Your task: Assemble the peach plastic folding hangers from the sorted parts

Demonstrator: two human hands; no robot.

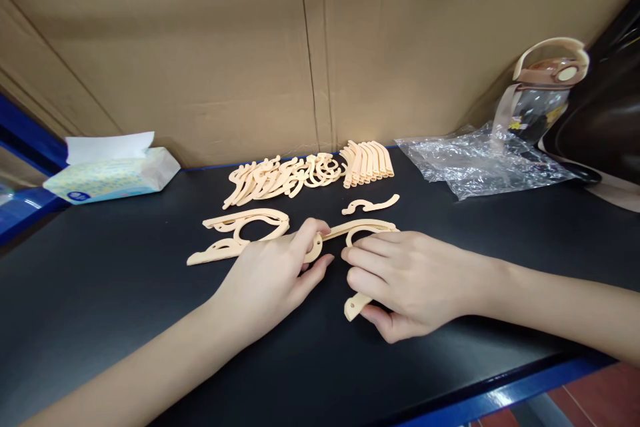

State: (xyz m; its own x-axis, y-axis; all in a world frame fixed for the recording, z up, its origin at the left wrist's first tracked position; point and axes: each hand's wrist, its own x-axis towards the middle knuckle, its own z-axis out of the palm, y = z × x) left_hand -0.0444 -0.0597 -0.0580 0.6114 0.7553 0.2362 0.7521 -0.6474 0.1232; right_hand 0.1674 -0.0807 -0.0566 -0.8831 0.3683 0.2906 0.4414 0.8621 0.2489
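Between thumb and index finger, my left hand (273, 270) pinches a small curved beige hook piece (315, 251) with a hole in it. My right hand (413, 280) is closed round a beige hanger arm (356, 307), whose holed end sticks out by the thumb. Just above the right fingers, a long curved beige piece (363, 225) runs from the left fingertips; whether it joins the held parts is hidden. A folded hanger (265, 215) lies left of my left hand, partly covered by it. Farther back is a loose wavy hanger piece (371, 205).
Along the back of the black tabletop (125, 267) are a pile of hook pieces (265, 180) and a neat stack of hanger arms (367, 161). A tissue pack (113, 173) sits left; clear plastic bags (485, 163) and a bottle (543, 107) stand right. Cardboard (200, 67) walls the back.
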